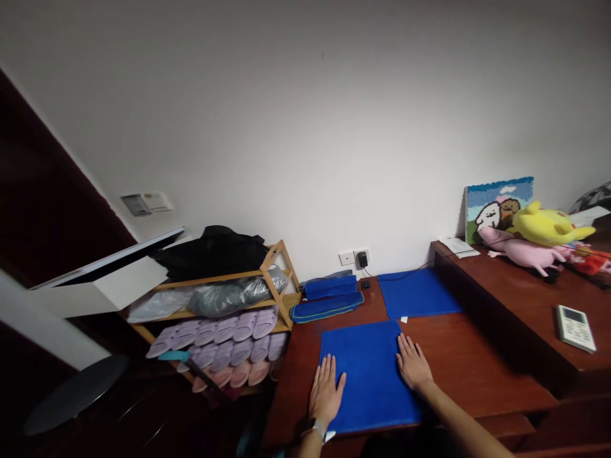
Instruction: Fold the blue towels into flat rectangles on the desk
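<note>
A blue cloth [365, 372] is spread flat on the brown wooden table [482, 356] in front of me. My left hand [327, 392] rests open along the cloth's left edge, palm down, with a watch on the wrist. At the right edge my right hand [413, 362] lies palm down, fingers stretched out, partly on the cloth. Small white tags show at the near-left corner and beyond the far-right corner. Behind it, another blue cloth [417, 292] lies flat, and folded blue cloths [329, 299] are piled at the back left.
Left of the table stands a wooden rack [281, 286] with several slippers [233, 327], plastic-wrapped items and a black bag [214, 251]. On the raised surface at right are a remote control [575, 327], plush toys [525, 251] and a picture [501, 197]. A plug [363, 259] with a cord sits in the wall.
</note>
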